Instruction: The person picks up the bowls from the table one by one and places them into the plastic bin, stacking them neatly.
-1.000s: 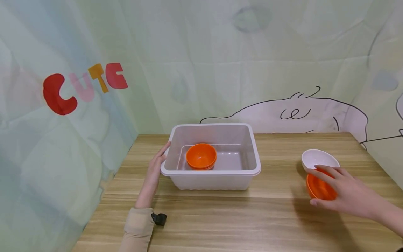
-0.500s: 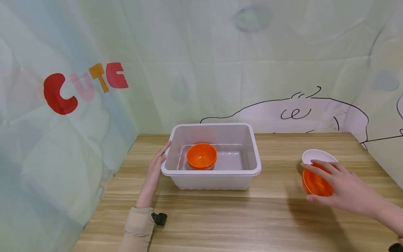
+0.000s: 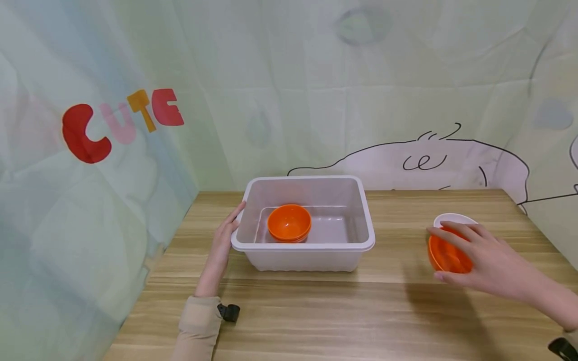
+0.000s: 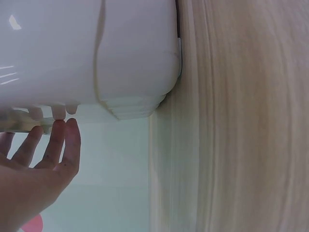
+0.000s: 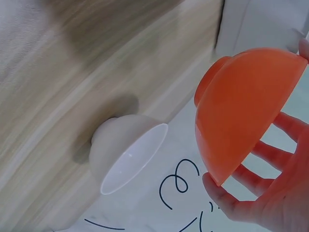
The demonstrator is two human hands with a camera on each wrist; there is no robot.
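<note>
My right hand (image 3: 492,258) grips an orange bowl (image 3: 449,254) by its rim, fingers and thumb spread across the opening. In the right wrist view, that orange bowl (image 5: 246,106) is off the table. Partly hidden behind my hand, a white bowl (image 3: 453,219) stands on the table; its outside (image 5: 120,145) is plain in the right wrist view. My left hand (image 3: 222,239) touches the left side of a grey plastic tub (image 3: 307,258). The left wrist view has these fingers (image 4: 57,142) fairly straight, tips against the tub wall. Inside the tub sit stacked orange bowls (image 3: 289,223).
The tub and bowls are on a wood-grain table (image 3: 316,316). A printed cloth backdrop (image 3: 280,100) hangs behind the table and along its left side. Between the tub and the white bowl lies a stretch of bare tabletop.
My right hand has lifted the orange bowl a little and moved it left, covering more of the white bowl. My left hand and the tub stay put.
</note>
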